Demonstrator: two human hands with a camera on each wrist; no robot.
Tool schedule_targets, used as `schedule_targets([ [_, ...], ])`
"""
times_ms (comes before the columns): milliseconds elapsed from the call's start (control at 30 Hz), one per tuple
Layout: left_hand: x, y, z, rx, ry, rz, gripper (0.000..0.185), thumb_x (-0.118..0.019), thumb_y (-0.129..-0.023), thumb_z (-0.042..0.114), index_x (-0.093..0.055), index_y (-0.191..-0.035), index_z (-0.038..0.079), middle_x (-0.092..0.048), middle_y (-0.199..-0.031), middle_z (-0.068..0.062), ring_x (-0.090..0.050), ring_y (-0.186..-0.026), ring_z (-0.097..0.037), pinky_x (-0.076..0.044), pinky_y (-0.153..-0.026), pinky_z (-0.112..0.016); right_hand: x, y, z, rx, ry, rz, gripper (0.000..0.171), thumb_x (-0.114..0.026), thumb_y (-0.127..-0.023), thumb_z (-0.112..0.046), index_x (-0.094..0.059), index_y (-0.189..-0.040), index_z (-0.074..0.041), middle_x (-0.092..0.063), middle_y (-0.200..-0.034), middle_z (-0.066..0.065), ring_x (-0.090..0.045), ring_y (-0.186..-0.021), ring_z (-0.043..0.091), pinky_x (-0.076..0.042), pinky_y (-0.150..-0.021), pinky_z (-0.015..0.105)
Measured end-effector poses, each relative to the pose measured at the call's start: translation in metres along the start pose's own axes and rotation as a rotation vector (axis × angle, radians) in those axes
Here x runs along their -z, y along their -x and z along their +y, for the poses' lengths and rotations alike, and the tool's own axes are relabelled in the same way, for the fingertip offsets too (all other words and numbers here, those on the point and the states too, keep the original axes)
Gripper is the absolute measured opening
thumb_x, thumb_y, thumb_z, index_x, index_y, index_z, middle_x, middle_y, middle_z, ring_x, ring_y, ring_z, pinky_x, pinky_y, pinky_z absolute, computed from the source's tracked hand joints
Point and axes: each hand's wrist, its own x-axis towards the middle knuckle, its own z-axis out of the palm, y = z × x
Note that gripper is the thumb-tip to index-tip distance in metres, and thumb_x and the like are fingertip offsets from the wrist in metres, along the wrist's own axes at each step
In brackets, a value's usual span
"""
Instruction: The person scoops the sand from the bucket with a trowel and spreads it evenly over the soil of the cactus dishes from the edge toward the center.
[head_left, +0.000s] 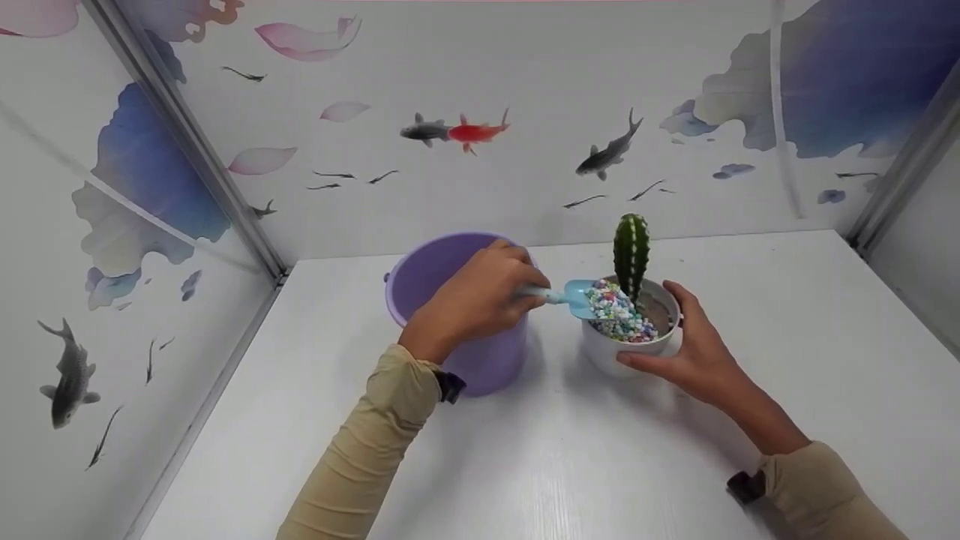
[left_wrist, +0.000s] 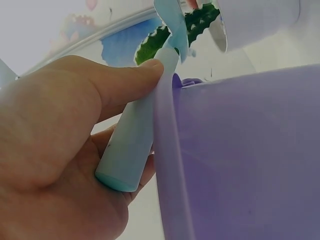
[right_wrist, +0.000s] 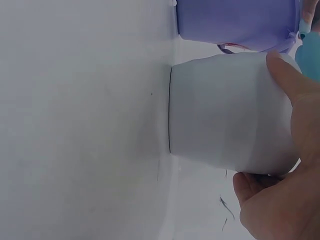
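Observation:
My left hand [head_left: 480, 296] grips the handle of a small light-blue scoop [head_left: 574, 297], its blade heaped with coloured pebbles [head_left: 616, 309] over the white pot [head_left: 626, 349]. In the left wrist view my fingers wrap the scoop handle [left_wrist: 135, 145] beside the purple bucket [left_wrist: 240, 160]. A green cactus [head_left: 631, 253] stands upright in the pot. My right hand [head_left: 694, 341] holds the pot's side, thumb and fingers curled round it; the right wrist view shows the white pot [right_wrist: 225, 117] standing on the table. The purple bucket [head_left: 442, 274] sits just left of the pot, behind my left hand.
A white table [head_left: 525, 450] fills the booth, closed in by walls printed with fish and petals [head_left: 457, 131] at the back and on both sides. Bare tabletop lies in front of the pot and to its right.

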Motion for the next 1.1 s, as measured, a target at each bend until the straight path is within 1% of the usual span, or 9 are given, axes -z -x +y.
schedule_targets([
  [167, 0.0, -0.003, 0.003, -0.019, -0.047, -0.005, 0.021, -0.078, -0.101, 0.02, -0.084, -0.121, 0.014, -0.078, -0.112, -0.004, -0.063, -0.109, -0.023, -0.052, -0.097, -0.039, -0.002, -0.001, 0.0, -0.008, 0.0, -0.004, 0.136, -0.098, -0.078, -0.047, -0.009, -0.172, -0.007, -0.03, -0.172, 0.024, -0.033, -0.158, 0.044, -0.032, -0.123, 0.072],
  [233, -0.001, -0.004, 0.004, -0.03, -0.073, -0.004, 0.02, -0.078, -0.102, 0.02, -0.085, -0.12, 0.015, -0.078, -0.112, -0.003, -0.063, -0.107, -0.023, -0.051, -0.096, -0.039, 0.0, -0.002, 0.002, -0.003, -0.007, -0.028, 0.134, -0.097, -0.08, -0.046, -0.008, -0.173, -0.008, -0.029, -0.173, 0.023, -0.032, -0.159, 0.044, -0.03, -0.123, 0.073],
  [333, -0.001, -0.005, 0.006, -0.039, -0.108, -0.001, 0.019, -0.077, -0.102, 0.021, -0.085, -0.119, 0.016, -0.078, -0.11, -0.003, -0.063, -0.106, -0.023, -0.051, -0.095, -0.039, 0.004, -0.002, 0.006, 0.02, -0.031, -0.079, 0.129, -0.095, -0.084, -0.041, -0.007, -0.173, -0.012, -0.027, -0.174, 0.02, -0.029, -0.161, 0.044, -0.027, -0.124, 0.075],
  [433, -0.001, -0.005, 0.008, -0.039, -0.137, -0.001, 0.018, -0.077, -0.102, 0.021, -0.085, -0.118, 0.017, -0.078, -0.11, -0.002, -0.063, -0.106, -0.024, -0.052, -0.094, -0.041, 0.007, -0.002, 0.01, 0.042, -0.048, -0.128, 0.123, -0.092, -0.088, -0.035, -0.005, -0.173, -0.015, -0.025, -0.176, 0.017, -0.027, -0.162, 0.045, -0.025, -0.124, 0.076],
  [500, -0.001, -0.005, 0.01, -0.031, -0.156, -0.007, 0.018, -0.077, -0.102, 0.022, -0.085, -0.117, 0.019, -0.078, -0.109, -0.002, -0.063, -0.106, -0.025, -0.052, -0.093, -0.042, 0.008, -0.002, 0.011, 0.049, -0.053, -0.142, 0.122, -0.091, -0.089, -0.034, -0.005, -0.173, -0.017, -0.025, -0.176, 0.016, -0.027, -0.162, 0.046, -0.025, -0.124, 0.076],
  [600, -0.001, -0.005, 0.012, -0.013, -0.174, -0.025, 0.017, -0.076, -0.103, 0.024, -0.085, -0.116, 0.021, -0.077, -0.109, -0.001, -0.062, -0.107, -0.025, -0.051, -0.091, -0.043, 0.007, -0.002, 0.011, 0.056, -0.056, -0.136, 0.121, -0.092, -0.089, -0.034, -0.006, -0.173, -0.016, -0.027, -0.175, 0.016, -0.03, -0.161, 0.044, -0.027, -0.124, 0.075],
  [767, -0.002, -0.006, 0.017, 0.007, -0.178, -0.048, 0.017, -0.076, -0.103, 0.026, -0.085, -0.117, 0.022, -0.076, -0.111, 0.0, -0.061, -0.11, -0.024, -0.049, -0.092, -0.043, 0.002, -0.002, 0.007, 0.057, -0.047, -0.091, 0.124, -0.095, -0.086, -0.035, -0.009, -0.172, -0.012, -0.033, -0.173, 0.017, -0.036, -0.158, 0.042, -0.031, -0.123, 0.072],
  [967, -0.003, -0.008, 0.018, 0.013, -0.188, -0.058, 0.018, -0.076, -0.103, 0.028, -0.085, -0.118, 0.022, -0.076, -0.113, 0.001, -0.06, -0.111, -0.023, -0.048, -0.094, -0.042, -0.001, 0.0, 0.004, 0.019, -0.033, -0.064, 0.129, -0.095, -0.085, -0.04, -0.007, -0.173, -0.01, -0.03, -0.173, 0.02, -0.035, -0.159, 0.045, -0.033, -0.122, 0.073],
  [1100, -0.003, -0.01, 0.019, 0.016, -0.188, -0.058, 0.018, -0.076, -0.103, 0.028, -0.085, -0.118, 0.023, -0.076, -0.113, 0.001, -0.06, -0.111, -0.022, -0.049, -0.094, -0.042, -0.002, 0.001, 0.004, 0.018, -0.044, -0.054, 0.129, -0.095, -0.085, -0.039, -0.006, -0.173, -0.007, -0.029, -0.174, 0.02, -0.035, -0.159, 0.044, -0.033, -0.123, 0.072],
])
